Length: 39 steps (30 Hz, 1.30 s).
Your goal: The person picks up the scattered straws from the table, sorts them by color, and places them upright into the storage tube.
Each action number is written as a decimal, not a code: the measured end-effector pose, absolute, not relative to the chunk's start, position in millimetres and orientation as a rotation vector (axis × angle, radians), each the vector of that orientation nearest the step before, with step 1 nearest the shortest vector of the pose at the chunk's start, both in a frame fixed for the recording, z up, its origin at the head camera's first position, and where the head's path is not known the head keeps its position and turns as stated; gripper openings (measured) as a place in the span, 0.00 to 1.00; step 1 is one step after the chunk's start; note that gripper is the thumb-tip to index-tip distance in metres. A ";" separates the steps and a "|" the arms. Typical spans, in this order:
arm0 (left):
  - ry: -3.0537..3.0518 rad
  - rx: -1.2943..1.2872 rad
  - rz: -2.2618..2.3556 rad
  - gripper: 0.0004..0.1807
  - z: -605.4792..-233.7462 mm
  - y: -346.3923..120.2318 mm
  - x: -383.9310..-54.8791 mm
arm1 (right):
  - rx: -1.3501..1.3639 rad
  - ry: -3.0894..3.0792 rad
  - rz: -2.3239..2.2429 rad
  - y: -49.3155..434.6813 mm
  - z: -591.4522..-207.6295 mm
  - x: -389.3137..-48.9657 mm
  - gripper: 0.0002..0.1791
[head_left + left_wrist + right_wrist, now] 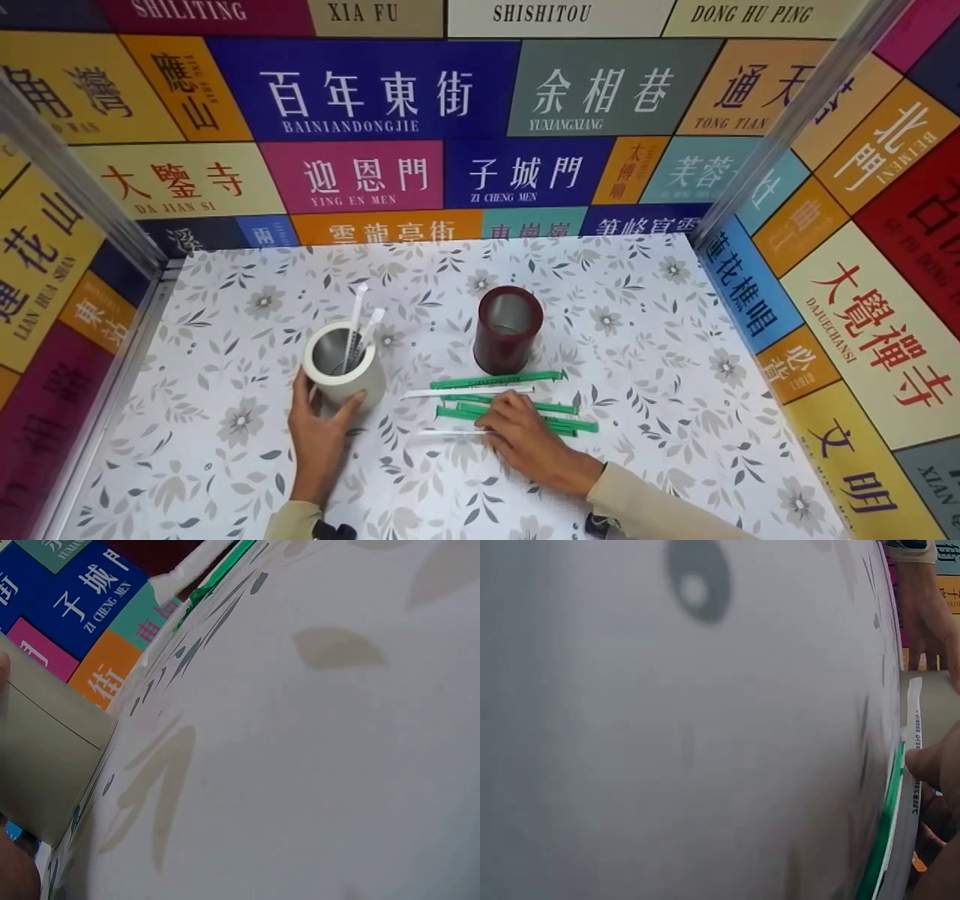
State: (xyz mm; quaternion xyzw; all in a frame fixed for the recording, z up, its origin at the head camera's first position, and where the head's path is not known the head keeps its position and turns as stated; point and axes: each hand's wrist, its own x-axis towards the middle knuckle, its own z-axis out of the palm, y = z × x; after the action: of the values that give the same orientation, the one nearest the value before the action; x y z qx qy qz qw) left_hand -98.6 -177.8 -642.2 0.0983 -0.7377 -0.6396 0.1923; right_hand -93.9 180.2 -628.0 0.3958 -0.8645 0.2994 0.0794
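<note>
My left hand (321,439) holds a pale grey cup (370,381), thumb on its near side, fingers round its left side. Two white paper-wrapped straws (352,330) stand inside the cup, leaning to the right. My right hand (529,439) is over a loose group of straws and pinches a white paper-wrapped straw (446,433) near the table. The thumb presses on that straw (916,716) in the right wrist view. Several green-wrapped straws (517,379) lie about this hand, with another white straw (435,392) among them. Part of the group is hidden under the hand.
A dark red cup (504,349) stands upright just behind the straws, with no straws visible in it. The table (247,337) has a white floral cover. Panels with coloured place-name signs (360,90) rise at the back and both sides.
</note>
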 end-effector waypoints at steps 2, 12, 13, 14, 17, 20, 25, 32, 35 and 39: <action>-2.069 0.281 -1.798 0.57 -641.9 -178.0 -98.7 | 1.169 -2.582 0.984 178.4 -619.5 -94.8 0.07; -2.060 0.251 -1.793 0.56 -642.6 -180.1 -98.3 | 1.026 -2.509 1.531 164.2 -568.9 -114.7 0.06; -2.054 0.244 -1.797 0.55 -642.7 -180.2 -98.3 | 1.012 -2.512 1.556 162.8 -563.9 -117.5 0.05; -2.047 0.237 -1.802 0.55 -642.8 -180.3 -98.3 | 1.002 -2.514 1.579 161.0 -559.1 -120.5 0.04; -2.026 0.229 -1.811 0.56 -643.8 -180.5 -98.4 | 0.997 -2.500 1.633 154.5 -545.7 -129.8 0.04; -2.015 0.233 -1.810 0.56 -644.4 -180.6 -98.6 | 1.010 -2.469 1.677 147.2 -535.7 -138.3 0.04; -2.009 0.235 -1.822 0.58 -644.5 -179.7 -98.4 | 1.050 -2.421 1.716 138.2 -522.2 -148.9 0.05; -2.020 0.229 -1.828 0.56 -643.8 -178.7 -99.1 | 1.034 -2.416 1.797 126.3 -496.9 -166.4 0.04; -2.033 0.243 -1.821 0.57 -643.2 -178.5 -99.8 | 1.030 -2.387 1.813 116.8 -480.7 -175.8 0.04; -2.059 0.258 -1.783 0.58 -644.3 -178.6 -100.0 | 0.998 -2.301 1.861 98.8 -463.9 -187.5 0.05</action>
State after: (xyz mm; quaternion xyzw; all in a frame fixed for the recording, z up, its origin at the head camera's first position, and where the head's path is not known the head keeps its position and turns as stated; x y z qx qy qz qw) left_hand -100.0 -178.6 -644.3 0.0924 -0.7373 -0.6382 0.2014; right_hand -187.5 98.8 -463.9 0.3195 -0.7367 0.5959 0.0092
